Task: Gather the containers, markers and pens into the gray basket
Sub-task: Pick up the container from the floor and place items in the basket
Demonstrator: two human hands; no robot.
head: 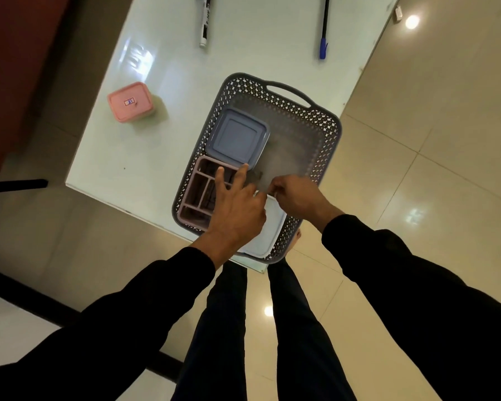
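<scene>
Glossy white table (162,157), beige tiled floor (434,146), gray basket (327,131) at table's near edge

The pink container (130,101) has a small sticker (129,102) on its lid, and the marker (204,20) has print; neither is legible.

The basket (324,131) is gray, its walls pierced with a lattice of small diamond-shaped holes. Inside it lie a blue-gray lid (237,137), a dusty-pink divided tray (203,186) and a white container (272,227). On the pale, glossy mint-white counter (162,146) sit a salmon-pink box (129,102) (a small white label on top), a white marker with black print (204,21), and a black pen with a blue cap (324,30). The sleeves (417,285) are black; the floor (446,111) is beige tile.
</scene>
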